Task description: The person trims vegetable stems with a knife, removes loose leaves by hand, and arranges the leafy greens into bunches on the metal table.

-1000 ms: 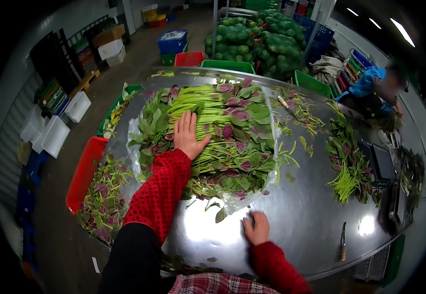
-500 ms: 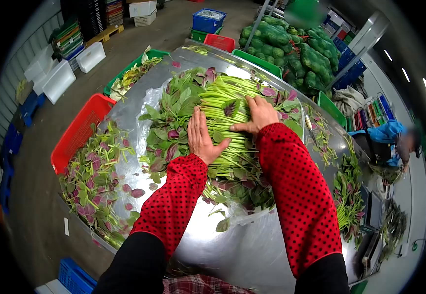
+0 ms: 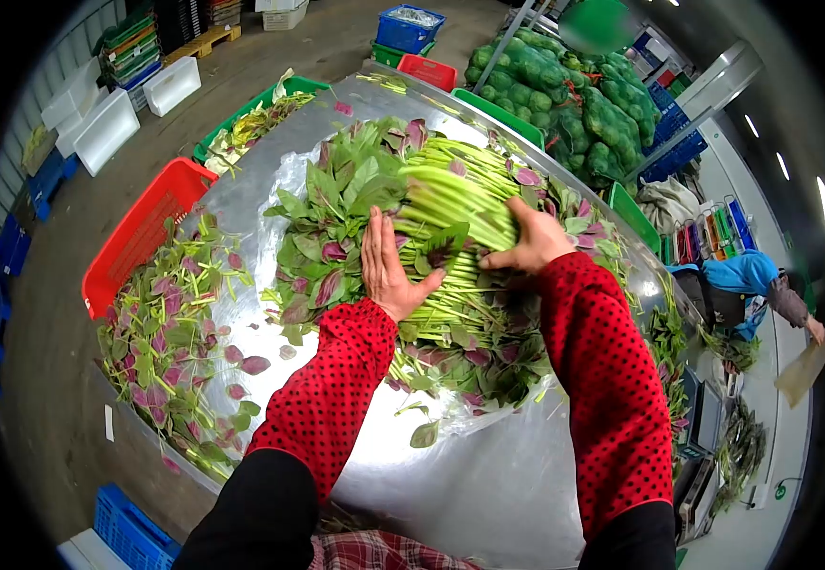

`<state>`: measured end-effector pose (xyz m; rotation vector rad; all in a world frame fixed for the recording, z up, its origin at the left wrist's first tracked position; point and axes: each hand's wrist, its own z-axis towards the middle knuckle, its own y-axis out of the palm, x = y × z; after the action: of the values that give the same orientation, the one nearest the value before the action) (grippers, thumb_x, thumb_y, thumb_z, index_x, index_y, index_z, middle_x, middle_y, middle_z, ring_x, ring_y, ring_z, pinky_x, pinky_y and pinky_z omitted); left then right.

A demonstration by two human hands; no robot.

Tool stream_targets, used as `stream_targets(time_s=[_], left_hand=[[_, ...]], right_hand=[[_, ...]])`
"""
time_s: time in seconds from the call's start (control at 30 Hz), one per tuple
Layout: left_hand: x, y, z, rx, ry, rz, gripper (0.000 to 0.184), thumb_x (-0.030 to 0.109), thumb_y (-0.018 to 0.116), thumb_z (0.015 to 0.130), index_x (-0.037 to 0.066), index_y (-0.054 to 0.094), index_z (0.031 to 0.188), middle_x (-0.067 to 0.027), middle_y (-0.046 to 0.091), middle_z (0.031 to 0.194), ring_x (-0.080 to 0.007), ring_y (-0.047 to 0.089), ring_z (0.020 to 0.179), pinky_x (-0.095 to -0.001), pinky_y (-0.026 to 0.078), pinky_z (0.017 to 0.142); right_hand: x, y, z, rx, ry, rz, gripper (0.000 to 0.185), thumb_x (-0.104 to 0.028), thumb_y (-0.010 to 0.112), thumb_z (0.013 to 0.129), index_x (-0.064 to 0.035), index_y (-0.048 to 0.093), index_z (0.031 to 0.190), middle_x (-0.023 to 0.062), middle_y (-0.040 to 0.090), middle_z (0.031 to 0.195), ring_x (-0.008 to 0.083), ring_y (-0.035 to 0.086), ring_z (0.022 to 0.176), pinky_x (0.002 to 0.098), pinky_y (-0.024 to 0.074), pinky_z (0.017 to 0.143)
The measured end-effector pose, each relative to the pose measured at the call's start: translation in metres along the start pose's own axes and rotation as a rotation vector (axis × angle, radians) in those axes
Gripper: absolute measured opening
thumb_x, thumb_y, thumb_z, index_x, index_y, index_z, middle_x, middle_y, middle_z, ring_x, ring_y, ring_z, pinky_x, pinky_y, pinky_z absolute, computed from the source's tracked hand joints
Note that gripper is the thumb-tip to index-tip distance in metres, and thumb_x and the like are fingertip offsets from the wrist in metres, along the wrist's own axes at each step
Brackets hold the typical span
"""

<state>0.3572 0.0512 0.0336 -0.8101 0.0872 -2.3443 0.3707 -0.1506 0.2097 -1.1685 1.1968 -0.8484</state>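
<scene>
A wide pile of leafy greens [image 3: 336,190], with green stems and purple-tinged leaves, lies on clear plastic [image 3: 284,195] on the metal table [image 3: 374,475]. My left hand [image 3: 393,271] rests flat on the pile's left part, fingers spread and thumb out. At the right, my right hand [image 3: 531,242] has its fingers and thumb around the end of a bunch of stems [image 3: 460,204], which is smeared by motion above the pile. Part of my right hand's grip is blurred.
Loose leaves and trimmings [image 3: 170,342] cover the table's left end beside a red crate [image 3: 146,228]. Green crates [image 3: 256,114] line the far edge. Net sacks [image 3: 564,95] stand behind. At the right, a person in blue [image 3: 740,275] holds a brownish sheet [image 3: 804,369].
My right hand has come up from the table's near side onto the pile and closed on stems, which have shifted. My left hand stays on the pile. The view has turned.
</scene>
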Motion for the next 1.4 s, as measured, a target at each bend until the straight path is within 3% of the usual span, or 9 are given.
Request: stream_targets(time_s=[0.13, 0.27, 0.47, 0.67, 0.83, 1.07, 1.13, 1.27, 1.4], left_hand=[[0.014, -0.019, 0.005, 0.068, 0.010, -0.010, 0.097, 0.037, 0.075, 0.073, -0.003, 0.021, 0.143, -0.0273, 0.024, 0.148, -0.0425, 0.026, 0.136, -0.0513, 0.024, 0.111], [0.077, -0.048, -0.003, -0.181, -0.021, -0.382, 0.064, 0.018, 0.073, 0.072, -0.001, 0.047, 0.127, -0.0204, 0.050, 0.132, -0.0352, 0.043, 0.127, -0.0467, 0.034, 0.108], [0.051, -0.023, 0.057, -0.348, -0.126, 0.017, 0.038, 0.018, 0.068, 0.074, 0.002, 0.059, 0.108, -0.0142, 0.060, 0.108, -0.0322, 0.054, 0.106, -0.0415, 0.043, 0.090], [0.037, -0.030, 0.051, -0.319, 0.071, 0.013, 0.042, 0.023, 0.071, 0.074, 0.001, 0.058, 0.108, -0.0130, 0.060, 0.106, -0.0300, 0.055, 0.102, -0.0403, 0.042, 0.089], [0.019, -0.038, 0.044, -0.353, 0.122, -0.011, 0.040, 0.026, 0.068, 0.080, 0.002, 0.060, 0.111, -0.0134, 0.060, 0.117, -0.0309, 0.055, 0.109, -0.0407, 0.042, 0.093], [0.059, -0.052, 0.046, -0.318, 0.147, 0.074, 0.051, 0.027, 0.070, 0.077, -0.001, 0.057, 0.117, -0.0184, 0.057, 0.123, -0.0324, 0.052, 0.116, -0.0432, 0.039, 0.100], [0.113, -0.077, 0.043, -0.566, -0.229, -0.397, 0.063, 0.033, 0.074, 0.076, -0.003, 0.052, 0.124, -0.0180, 0.055, 0.125, -0.0318, 0.050, 0.119, -0.0413, 0.037, 0.104], [0.147, -0.061, 0.001, -0.309, -1.021, -1.579, 0.070, 0.027, 0.071, 0.078, -0.002, 0.040, 0.134, -0.0170, 0.056, 0.126, -0.0278, 0.054, 0.117, -0.0380, 0.038, 0.105], [0.139, -0.073, -0.024, -0.171, -1.432, -1.724, 0.046, 0.018, 0.058, 0.083, -0.006, 0.048, 0.122, -0.0177, 0.060, 0.114, -0.0301, 0.055, 0.113, -0.0406, 0.040, 0.105]], right_hand=[[0.034, -0.004, -0.007, 0.125, -0.065, 0.386, 0.076, -0.030, 0.088, 0.057, 0.0011, 0.052, 0.117, 0.0185, 0.066, 0.099, 0.0304, 0.064, 0.093, 0.0375, 0.0483, 0.085], [0.026, -0.007, -0.015, 0.136, -0.008, 0.343, 0.077, -0.029, 0.088, 0.057, 0.0010, 0.052, 0.118, 0.0195, 0.065, 0.101, 0.0311, 0.064, 0.092, 0.0372, 0.0482, 0.085], [0.005, 0.001, -0.022, -0.009, 0.086, 0.083, 0.082, -0.040, 0.089, 0.050, -0.0008, 0.052, 0.112, 0.0201, 0.064, 0.097, 0.0347, 0.063, 0.094, 0.0409, 0.0470, 0.083], [-0.001, 0.012, -0.019, -0.031, 0.088, -0.102, 0.091, -0.051, 0.087, 0.049, -0.0012, 0.051, 0.116, 0.0249, 0.064, 0.100, 0.0389, 0.062, 0.096, 0.0439, 0.0490, 0.084], [0.039, -0.028, -0.028, -0.101, 0.211, 0.692, 0.079, -0.026, 0.091, 0.054, 0.0021, 0.056, 0.119, 0.0126, 0.066, 0.101, 0.0207, 0.063, 0.093, 0.0324, 0.0479, 0.089], [0.025, -0.070, -0.065, 0.314, 0.112, 0.253, 0.059, -0.024, 0.081, 0.059, 0.0027, 0.056, 0.105, 0.0200, 0.066, 0.087, 0.0299, 0.065, 0.083, 0.0363, 0.0491, 0.078], [-0.009, -0.075, -0.087, 0.361, 0.106, 0.157, 0.057, -0.024, 0.079, 0.060, 0.0003, 0.055, 0.105, 0.0204, 0.066, 0.084, 0.0339, 0.065, 0.078, 0.0396, 0.0507, 0.073], [-0.077, -0.013, -0.130, 0.025, -0.050, -0.199, 0.060, -0.033, 0.074, 0.064, 0.0000, 0.053, 0.110, 0.0191, 0.064, 0.074, 0.0346, 0.065, 0.066, 0.0440, 0.0526, 0.061], [-0.083, 0.040, -0.142, -0.224, -0.144, -0.052, 0.087, -0.035, 0.075, 0.062, 0.0156, 0.036, 0.121, 0.0246, 0.064, 0.078, 0.0417, 0.064, 0.075, 0.0454, 0.0522, 0.065]])
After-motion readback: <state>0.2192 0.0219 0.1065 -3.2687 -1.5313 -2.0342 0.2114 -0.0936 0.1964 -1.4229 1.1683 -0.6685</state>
